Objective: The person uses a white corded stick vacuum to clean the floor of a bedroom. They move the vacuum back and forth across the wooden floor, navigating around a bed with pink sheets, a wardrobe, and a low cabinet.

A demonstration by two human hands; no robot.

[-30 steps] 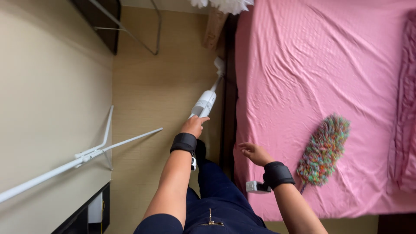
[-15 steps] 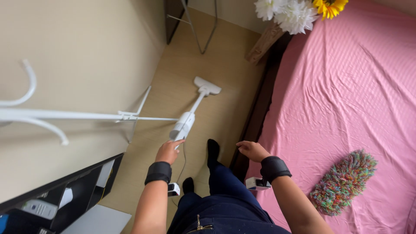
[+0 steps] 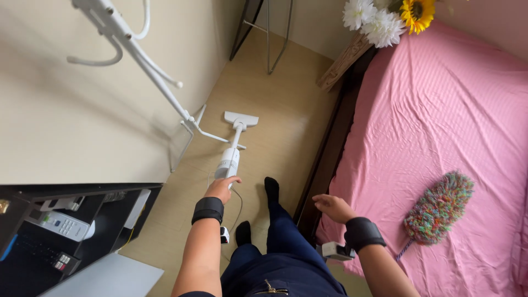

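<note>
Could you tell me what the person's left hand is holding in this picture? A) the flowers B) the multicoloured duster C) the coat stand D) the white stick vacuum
D: the left hand grips the white stick vacuum over the floor, while the multicoloured duster lies untouched on the pink bed.

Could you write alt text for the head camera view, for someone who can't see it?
Seen from above, a person's left hand grips a white stick vacuum whose head rests on the beige floor, while the right hand hovers empty by the edge of a pink bed. A multicoloured fluffy duster lies on the bed.
</note>
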